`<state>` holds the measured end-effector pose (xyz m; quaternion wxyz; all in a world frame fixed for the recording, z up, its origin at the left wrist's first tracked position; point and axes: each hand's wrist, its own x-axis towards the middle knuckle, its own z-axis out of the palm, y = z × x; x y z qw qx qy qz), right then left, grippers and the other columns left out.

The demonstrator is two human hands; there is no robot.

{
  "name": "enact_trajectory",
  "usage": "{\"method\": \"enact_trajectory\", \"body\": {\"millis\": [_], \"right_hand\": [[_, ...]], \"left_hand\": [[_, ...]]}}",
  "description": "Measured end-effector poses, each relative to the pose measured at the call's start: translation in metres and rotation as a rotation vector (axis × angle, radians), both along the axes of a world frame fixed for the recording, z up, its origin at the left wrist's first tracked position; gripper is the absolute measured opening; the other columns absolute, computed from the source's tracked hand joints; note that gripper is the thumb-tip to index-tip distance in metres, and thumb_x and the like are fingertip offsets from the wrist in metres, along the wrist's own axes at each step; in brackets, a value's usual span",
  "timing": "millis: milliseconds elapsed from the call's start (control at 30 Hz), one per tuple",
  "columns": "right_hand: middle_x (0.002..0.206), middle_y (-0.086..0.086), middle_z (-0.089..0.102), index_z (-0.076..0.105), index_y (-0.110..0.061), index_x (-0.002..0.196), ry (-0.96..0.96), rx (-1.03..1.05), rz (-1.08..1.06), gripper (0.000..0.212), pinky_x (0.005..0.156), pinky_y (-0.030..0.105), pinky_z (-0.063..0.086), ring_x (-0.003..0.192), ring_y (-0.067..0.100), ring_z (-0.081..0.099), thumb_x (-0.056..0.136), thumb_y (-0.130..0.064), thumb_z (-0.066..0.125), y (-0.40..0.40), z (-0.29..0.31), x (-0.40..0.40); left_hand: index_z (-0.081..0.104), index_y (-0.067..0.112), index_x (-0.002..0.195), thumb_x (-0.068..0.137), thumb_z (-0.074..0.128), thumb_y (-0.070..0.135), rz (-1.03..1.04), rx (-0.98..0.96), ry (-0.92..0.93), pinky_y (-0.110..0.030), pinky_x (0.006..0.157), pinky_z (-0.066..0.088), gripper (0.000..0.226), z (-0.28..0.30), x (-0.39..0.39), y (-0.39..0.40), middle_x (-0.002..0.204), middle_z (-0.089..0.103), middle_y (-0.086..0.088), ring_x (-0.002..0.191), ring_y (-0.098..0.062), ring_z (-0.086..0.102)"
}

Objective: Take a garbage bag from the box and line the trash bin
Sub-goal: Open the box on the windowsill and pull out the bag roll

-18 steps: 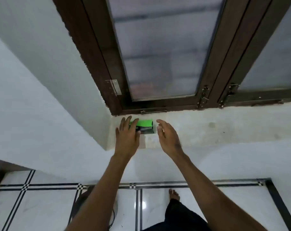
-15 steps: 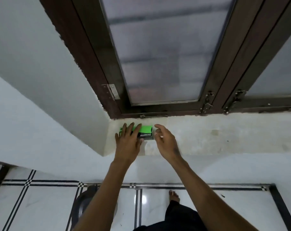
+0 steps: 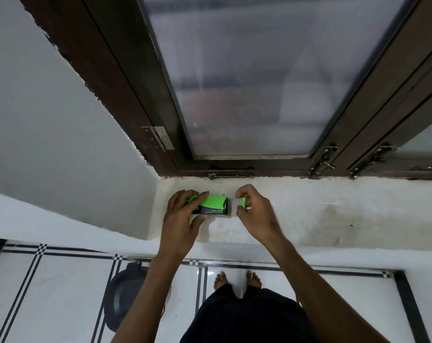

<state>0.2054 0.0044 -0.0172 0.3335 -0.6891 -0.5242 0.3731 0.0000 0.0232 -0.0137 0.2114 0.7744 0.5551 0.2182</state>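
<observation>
Green and black, the box [image 3: 211, 206] lay on the window sill [image 3: 309, 214] with its long axis running left to right, open end toward the right. Left hand [image 3: 182, 216] gripped its left part, fingers over the top, thumb in front. Lettering on its black face was unreadable. Right hand [image 3: 255, 214], just beside the open end, pinched a small green flap [image 3: 242, 202].

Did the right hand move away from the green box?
Yes. The right hand drew rightward along the sill, away from the box, pinching a small green piece.
</observation>
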Motion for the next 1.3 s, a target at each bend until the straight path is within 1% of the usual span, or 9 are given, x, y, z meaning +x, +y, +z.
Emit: {"method": "enact_trajectory", "body": {"millis": [167, 300, 500, 800, 933, 1033, 1167, 1233, 1300], "right_hand": [[0.092, -0.006, 0.056, 0.058, -0.02, 0.086, -0.078, 0.115, -0.231, 0.021, 0.065, 0.006, 0.044, 0.082, 0.006, 0.058, 0.084, 0.0, 0.066, -0.012, -0.001, 0.004], [0.102, 0.003, 0.066, 0.064, -0.013, 0.112, 0.448, -0.031, -0.164, 0.029, 0.073, 0.022, 0.057, 0.092, 0.017, 0.065, 0.087, 0.004, 0.064, -0.017, 0.011, 0.002], [0.114, -0.008, 0.068, 0.061, -0.025, 0.123, 0.367, -0.021, -0.001, 0.05, 0.085, 0.023, 0.054, 0.101, 0.007, 0.063, 0.079, -0.006, 0.077, -0.014, 0.008, 0.007], [0.097, -0.011, 0.063, 0.066, -0.028, 0.102, -0.284, 0.002, 0.064, 0.028, 0.075, 0.026, 0.049, 0.09, 0.009, 0.056, 0.076, -0.031, 0.079, -0.032, 0.021, 0.085], [0.104, -0.009, 0.062, 0.061, -0.03, 0.11, -0.486, -0.061, 0.121, 0.034, 0.075, 0.026, 0.039, 0.096, 0.012, 0.047, 0.08, -0.042, 0.072, -0.047, 0.022, 0.115], [0.11, -0.008, 0.059, 0.057, -0.031, 0.123, -0.519, -0.041, 0.174, 0.051, 0.086, 0.032, 0.042, 0.102, 0.017, 0.048, 0.079, -0.054, 0.065, -0.044, 0.022, 0.117], [0.108, -0.005, 0.061, 0.06, -0.026, 0.119, -0.505, -0.048, 0.238, 0.038, 0.074, 0.025, 0.039, 0.098, 0.017, 0.056, 0.084, -0.042, 0.064, -0.032, 0.025, 0.106], [0.102, -0.005, 0.064, 0.062, -0.026, 0.109, -0.438, -0.08, 0.224, 0.028, 0.063, 0.021, 0.036, 0.088, 0.014, 0.059, 0.083, -0.037, 0.066, -0.032, 0.026, 0.103], [0.093, -0.008, 0.066, 0.061, -0.029, 0.099, -0.288, -0.099, 0.147, 0.023, 0.058, 0.021, 0.044, 0.076, 0.011, 0.062, 0.079, -0.036, 0.072, -0.034, 0.028, 0.106]], "left_hand": [[0.067, 0.025, 0.132, 0.075, 0.086, 0.015, -0.042, 0.109, 0.108, -0.052, 0.098, 0.051, 0.061, 0.028, -0.003, 0.011, 0.131, 0.063, 0.0, 0.131, -0.029, 0.05], [0.074, 0.024, 0.121, 0.06, 0.093, 0.012, -0.174, 0.252, 0.376, -0.058, 0.096, 0.048, 0.065, 0.059, 0.02, 0.019, 0.128, 0.068, -0.002, 0.13, -0.033, 0.055], [0.071, 0.023, 0.121, 0.057, 0.091, 0.002, -0.284, 0.368, 0.476, -0.062, 0.097, 0.046, 0.07, 0.086, 0.038, 0.026, 0.127, 0.067, -0.004, 0.132, -0.033, 0.053], [0.062, 0.025, 0.134, 0.072, 0.088, 0.012, -0.121, 0.051, 0.136, -0.028, 0.1, 0.036, 0.069, 0.041, 0.006, 0.036, 0.126, 0.06, -0.001, 0.122, -0.027, 0.049], [0.05, 0.041, 0.138, 0.074, 0.088, 0.019, -0.122, -0.119, 0.186, -0.048, 0.113, 0.033, 0.078, 0.018, 0.003, 0.033, 0.144, 0.052, 0.005, 0.141, -0.033, 0.039], [0.042, 0.04, 0.148, 0.075, 0.082, 0.048, -0.05, -0.219, 0.257, -0.056, 0.12, 0.016, 0.083, 0.037, 0.01, 0.023, 0.157, 0.03, 0.012, 0.154, -0.028, 0.014], [0.068, 0.026, 0.12, 0.091, 0.067, 0.041, 0.129, -0.024, -0.167, -0.017, 0.096, 0.043, 0.032, 0.079, 0.049, -0.013, 0.124, 0.066, 0.008, 0.113, -0.005, 0.059], [0.071, 0.031, 0.102, 0.096, 0.061, 0.037, 0.231, -0.282, -0.372, -0.011, 0.081, 0.047, 0.014, 0.089, 0.08, -0.035, 0.106, 0.072, 0.014, 0.093, 0.003, 0.064], [0.072, 0.03, 0.105, 0.096, 0.053, 0.042, 0.214, -0.556, -0.46, -0.017, 0.078, 0.052, 0.023, 0.084, 0.109, -0.054, 0.101, 0.074, 0.012, 0.093, -0.001, 0.068]]}}
